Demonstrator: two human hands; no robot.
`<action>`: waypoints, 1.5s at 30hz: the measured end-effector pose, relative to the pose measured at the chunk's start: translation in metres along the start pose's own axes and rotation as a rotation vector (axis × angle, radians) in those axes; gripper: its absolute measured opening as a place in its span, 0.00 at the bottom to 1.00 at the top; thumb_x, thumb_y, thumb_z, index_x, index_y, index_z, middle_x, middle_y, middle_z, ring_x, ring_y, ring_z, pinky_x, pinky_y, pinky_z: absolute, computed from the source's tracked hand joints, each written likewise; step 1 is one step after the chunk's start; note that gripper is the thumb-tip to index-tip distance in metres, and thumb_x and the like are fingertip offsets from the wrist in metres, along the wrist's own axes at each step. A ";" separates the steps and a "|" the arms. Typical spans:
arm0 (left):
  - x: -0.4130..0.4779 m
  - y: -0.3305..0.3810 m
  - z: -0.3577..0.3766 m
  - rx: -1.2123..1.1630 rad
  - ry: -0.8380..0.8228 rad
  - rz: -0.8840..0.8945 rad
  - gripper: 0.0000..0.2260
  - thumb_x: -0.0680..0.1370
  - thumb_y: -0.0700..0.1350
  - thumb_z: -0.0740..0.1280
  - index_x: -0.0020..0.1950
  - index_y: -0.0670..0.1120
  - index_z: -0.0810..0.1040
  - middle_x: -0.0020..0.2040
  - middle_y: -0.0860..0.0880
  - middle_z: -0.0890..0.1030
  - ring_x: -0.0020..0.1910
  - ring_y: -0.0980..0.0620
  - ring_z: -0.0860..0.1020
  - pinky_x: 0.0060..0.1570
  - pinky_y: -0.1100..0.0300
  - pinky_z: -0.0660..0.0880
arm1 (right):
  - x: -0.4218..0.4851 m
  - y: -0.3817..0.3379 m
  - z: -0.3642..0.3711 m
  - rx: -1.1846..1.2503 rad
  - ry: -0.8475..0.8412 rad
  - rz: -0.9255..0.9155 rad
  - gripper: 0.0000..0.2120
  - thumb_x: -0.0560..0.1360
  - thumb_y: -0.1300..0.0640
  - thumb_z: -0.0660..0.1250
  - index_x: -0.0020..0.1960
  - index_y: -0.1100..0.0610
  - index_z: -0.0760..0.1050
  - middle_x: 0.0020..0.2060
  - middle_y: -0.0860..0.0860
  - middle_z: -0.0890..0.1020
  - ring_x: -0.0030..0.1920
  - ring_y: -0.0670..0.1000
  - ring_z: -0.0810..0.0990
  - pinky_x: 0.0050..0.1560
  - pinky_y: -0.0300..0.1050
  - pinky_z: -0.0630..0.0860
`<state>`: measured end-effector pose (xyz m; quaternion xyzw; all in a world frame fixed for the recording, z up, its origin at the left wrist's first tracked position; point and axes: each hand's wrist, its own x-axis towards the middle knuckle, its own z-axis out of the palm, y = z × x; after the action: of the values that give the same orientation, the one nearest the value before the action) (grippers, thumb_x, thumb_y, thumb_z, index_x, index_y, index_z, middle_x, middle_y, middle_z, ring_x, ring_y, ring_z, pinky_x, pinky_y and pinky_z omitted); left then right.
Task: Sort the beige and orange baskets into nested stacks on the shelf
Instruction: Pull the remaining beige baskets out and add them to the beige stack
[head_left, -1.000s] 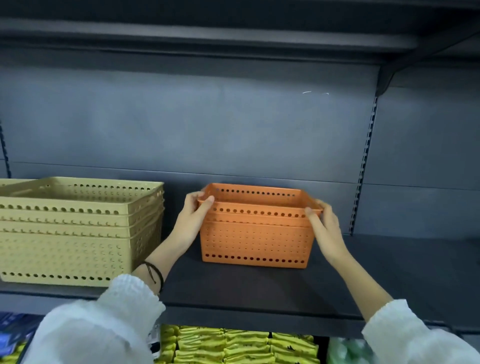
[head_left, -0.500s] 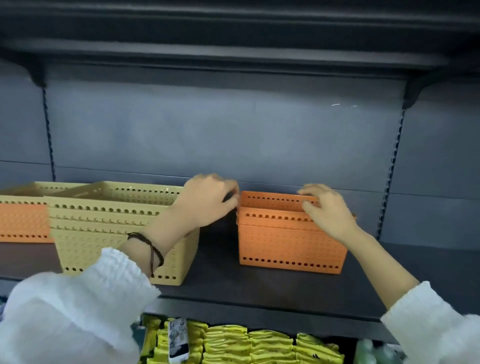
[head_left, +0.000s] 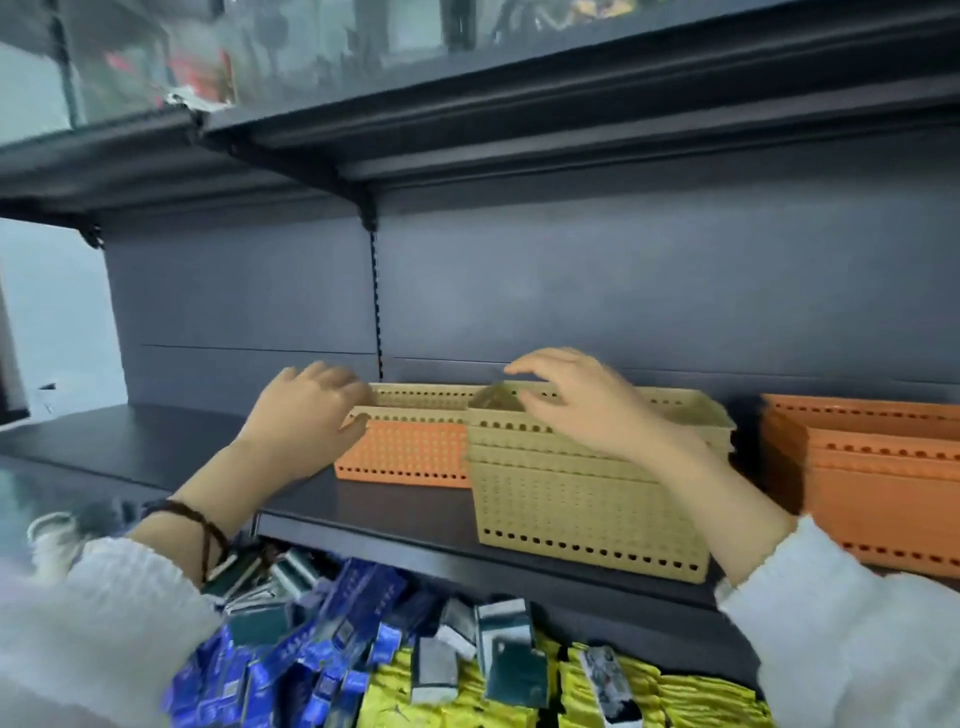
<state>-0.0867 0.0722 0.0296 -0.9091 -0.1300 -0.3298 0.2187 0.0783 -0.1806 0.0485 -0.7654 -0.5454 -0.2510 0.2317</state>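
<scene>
Handling the beige and orange baskets on the dark shelf (head_left: 389, 514), both hands up at the rims.

At centre left of the frame, the left hand (head_left: 306, 415) has its grip closed on the left end of a beige basket (head_left: 421, 413) that sits inside an orange basket (head_left: 405, 452), thumb on the front rim and fingers over the top; blur hides the fingertips. A dark band (head_left: 192, 519) circles that wrist. Just right of that pair and in front of it stands the beige stack (head_left: 587, 509) of nested baskets. The right hand (head_left: 587, 410) is over its rim, grip wide, fingers spread and curved, holding nothing. At the right edge, a little apart, stands the orange stack (head_left: 883, 483). Under the shelf lie blue packets (head_left: 291, 660) at lower left and yellow packets (head_left: 675, 696) at lower right.
</scene>
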 end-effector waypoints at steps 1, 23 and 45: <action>-0.008 -0.017 0.006 0.070 -0.050 0.016 0.17 0.79 0.51 0.60 0.67 0.50 0.75 0.66 0.47 0.77 0.63 0.44 0.74 0.56 0.51 0.69 | 0.009 -0.017 0.017 -0.038 -0.001 -0.036 0.17 0.79 0.51 0.62 0.67 0.51 0.74 0.66 0.47 0.77 0.67 0.49 0.72 0.66 0.49 0.68; 0.042 -0.141 0.207 -1.113 -0.198 -0.484 0.43 0.72 0.54 0.73 0.79 0.47 0.52 0.78 0.47 0.60 0.74 0.47 0.62 0.68 0.51 0.64 | 0.141 -0.002 0.246 0.290 0.319 0.808 0.43 0.70 0.50 0.74 0.77 0.47 0.53 0.79 0.59 0.45 0.77 0.61 0.47 0.72 0.59 0.55; 0.098 -0.200 0.300 -1.553 -0.216 -0.411 0.21 0.78 0.51 0.67 0.70 0.51 0.71 0.56 0.54 0.83 0.58 0.56 0.79 0.55 0.61 0.76 | 0.167 0.019 0.286 0.466 0.407 0.836 0.44 0.66 0.55 0.79 0.76 0.51 0.60 0.70 0.52 0.72 0.72 0.55 0.67 0.68 0.64 0.67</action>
<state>0.0731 0.4004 -0.0495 -0.7864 -0.0488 -0.2698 -0.5535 0.1808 0.1133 -0.0655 -0.7818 -0.1785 -0.1525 0.5776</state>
